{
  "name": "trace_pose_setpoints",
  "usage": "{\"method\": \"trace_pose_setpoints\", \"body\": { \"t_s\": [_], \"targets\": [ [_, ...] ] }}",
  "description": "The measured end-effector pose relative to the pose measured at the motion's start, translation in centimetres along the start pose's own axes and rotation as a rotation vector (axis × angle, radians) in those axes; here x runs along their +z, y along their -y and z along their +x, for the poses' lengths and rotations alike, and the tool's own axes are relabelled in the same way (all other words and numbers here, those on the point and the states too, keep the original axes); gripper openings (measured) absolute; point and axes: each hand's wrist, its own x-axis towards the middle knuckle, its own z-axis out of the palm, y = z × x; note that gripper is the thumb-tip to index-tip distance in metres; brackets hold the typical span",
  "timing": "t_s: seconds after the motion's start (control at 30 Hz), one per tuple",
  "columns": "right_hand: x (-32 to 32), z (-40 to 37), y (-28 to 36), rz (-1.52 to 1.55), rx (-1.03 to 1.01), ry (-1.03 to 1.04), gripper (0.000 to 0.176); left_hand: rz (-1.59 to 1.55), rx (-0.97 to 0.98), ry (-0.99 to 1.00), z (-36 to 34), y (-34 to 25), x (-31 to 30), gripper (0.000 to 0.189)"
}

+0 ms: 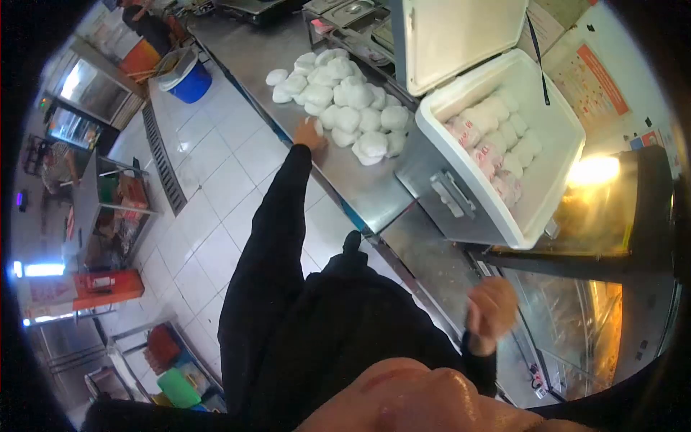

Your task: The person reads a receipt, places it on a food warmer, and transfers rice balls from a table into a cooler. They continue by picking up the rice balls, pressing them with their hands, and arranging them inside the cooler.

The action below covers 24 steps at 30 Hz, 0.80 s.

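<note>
Left hand (309, 134) reaches to the 8 o'clock edge of a heap of white round plastic-wrapped packets (345, 108), fingers on one, but I cannot tell the grip. Right hand (491, 311) is blurred, curled into a fist, off the steel bench (360, 191). The heap's long axis runs 10 to 4 o'clock. There are roughly twenty-five packets, exact count unclear. One open white foam box (558, 169) sits at 3 o'clock of the heap.

Looks like a commercial food kitchen or takeaway shop to me. Long stainless steel worktop (360, 187) with a pile of white bagged portions (345, 108), a foam cooler box (551, 173) full of packets, a lit hot display case (597, 288), steel food pans (353, 11), a white tiled floor (216, 180) and glass-door fridges (79, 93).
</note>
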Motion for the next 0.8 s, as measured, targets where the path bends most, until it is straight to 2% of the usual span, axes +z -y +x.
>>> {"method": "trace_pose_setpoints", "body": {
  "t_s": [0.07,0.1,0.13,0.17,0.2,0.23,0.3,0.33,0.4,0.43,0.47,0.5,0.53,0.6,0.67,0.7,0.73,0.77,0.8],
  "targets": [
    [5.3,1.4,-1.1,0.135,0.062,-0.017,0.010,-0.190,-0.201,0.104,-0.5,-0.8,-2.0,0.079],
    [7.3,1.8,-1.4,0.129,0.070,-0.008,0.010,-0.184,-0.157,0.073,-1.2,-1.2,-3.6,0.069],
    [9.0,2.1,-1.7,0.213,0.222,0.019,0.009,-0.190,-0.155,0.086,-2.2,-0.8,-3.6,0.069],
    [10.3,2.6,-1.6,0.294,0.374,0.039,0.011,-0.412,-0.152,0.000,-2.9,-0.1,-3.5,0.072],
    [11.6,3.3,-1.5,0.403,0.560,0.144,0.020,-0.636,-0.140,-0.090,-3.2,-0.1,-3.6,0.074],
    [12.8,4.2,-1.2,0.510,0.749,0.236,0.029,-0.853,-0.069,-0.075,-4.1,-2.0,-5.5,0.076],
    [14.8,5.8,-0.4,0.729,0.995,0.249,0.048,-1.189,0.068,-0.005,-6.4,-9.9,-13.6,0.074],
    [15.7,6.4,0.2,0.704,1.034,0.209,0.048,-1.313,0.122,0.040,-7.6,-14.4,-17.8,0.071],
    [16.9,8.0,0.0,0.940,0.975,0.115,0.058,-0.955,0.522,-0.156,-8.6,-19.0,-21.4,0.063],
    [17.2,8.7,-0.5,0.905,0.983,0.081,0.058,-1.022,0.548,-0.257,-9.3,-21.4,-21.4,0.058],
    [17.4,9.3,-1.1,0.927,0.917,-0.049,0.056,-1.087,0.566,-0.359,-9.5,-23.2,-21.8,0.053],
    [17.4,9.8,-1.7,0.950,0.843,-0.174,0.055,-1.135,0.629,-0.378,-9.0,-23.9,-22.8,0.060],
    [16.5,10.5,-2.1,0.927,0.841,-0.193,0.055,-1.157,0.648,-0.373,-8.1,-23.7,-22.7,0.060],
    [12.5,12.6,-2.9,0.765,0.767,-0.207,0.049,-1.145,0.662,-0.496,-5.4,-21.5,-22.0,0.064],
    [8.4,15.3,-5.2,0.343,0.937,-0.218,0.042,-1.299,0.285,-0.417,-2.6,-17.8,-17.5,0.070],
    [7.4,16.7,-8.3,0.326,0.742,-0.325,0.039,-1.121,0.110,-0.343,-1.1,-16.6,-16.4,0.070],
    [5.9,18.3,-11.3,0.315,0.721,-0.304,0.040,-0.934,-0.056,-0.269,0.3,-15.5,-15.3,0.071],
    [4.7,19.8,-14.2,0.304,0.811,-0.244,0.041,-0.935,-0.043,-0.261,1.3,-13.4,-12.0,0.071],
    [3.6,21.2,-17.4,0.293,0.899,-0.183,0.042,-0.653,0.016,-0.253,1.8,-11.0,-7.1,0.073]
  ]
}}
